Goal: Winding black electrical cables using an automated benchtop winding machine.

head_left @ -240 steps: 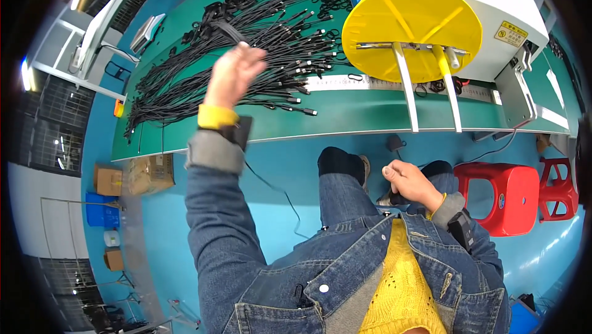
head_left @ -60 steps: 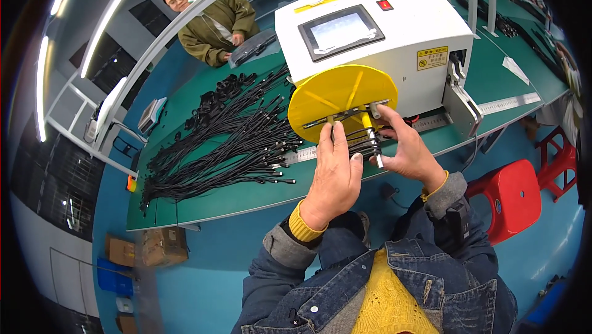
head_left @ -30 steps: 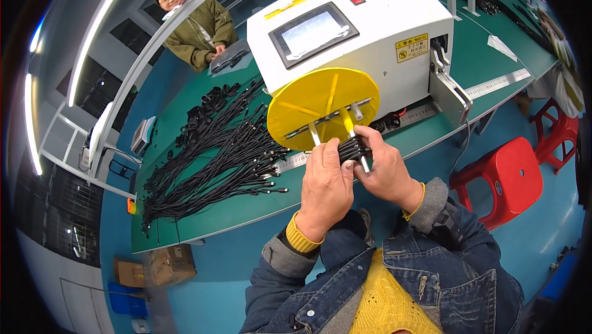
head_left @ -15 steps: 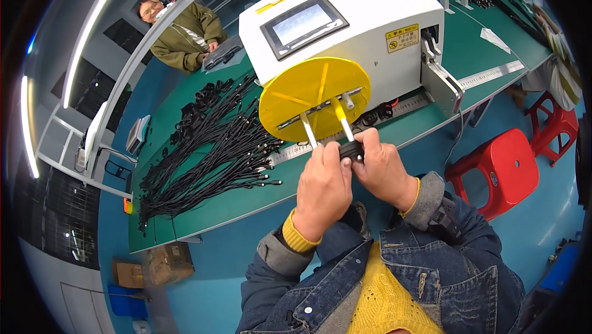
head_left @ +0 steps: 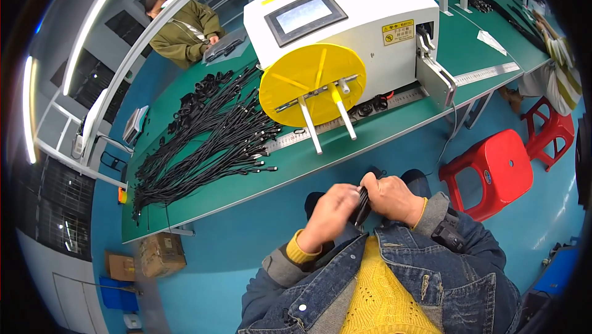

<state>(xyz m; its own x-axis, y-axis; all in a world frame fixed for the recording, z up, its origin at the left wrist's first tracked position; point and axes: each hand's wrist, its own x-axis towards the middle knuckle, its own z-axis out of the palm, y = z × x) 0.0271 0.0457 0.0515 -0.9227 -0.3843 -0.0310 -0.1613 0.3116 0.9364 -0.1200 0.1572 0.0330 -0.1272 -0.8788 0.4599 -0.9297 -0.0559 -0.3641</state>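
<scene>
A small bundle of black coiled cable [head_left: 362,209] is held in front of my body, below the table's front edge. My right hand [head_left: 394,199] is closed round its upper end. On the other side my left hand [head_left: 333,212] has curled fingers touching the bundle, slightly smeared by motion; what they pinch is hidden. Beyond my hands is a white winding machine [head_left: 345,26] with a yellow disc [head_left: 302,81]. Two rods [head_left: 310,126] stick out of the disc with nothing on them.
Loose black cables [head_left: 203,149] spread over the left of the green table [head_left: 370,140]. A metal ruler [head_left: 290,139] lies under the disc. Red stools [head_left: 493,174] stand to the right, cardboard boxes [head_left: 161,254] below left. Across the table sits a person in a green jacket [head_left: 185,32].
Both hands have come down toward my body with the cable bundle, away from the rods. The bundle has turned more upright. The person across the table has lowered their head.
</scene>
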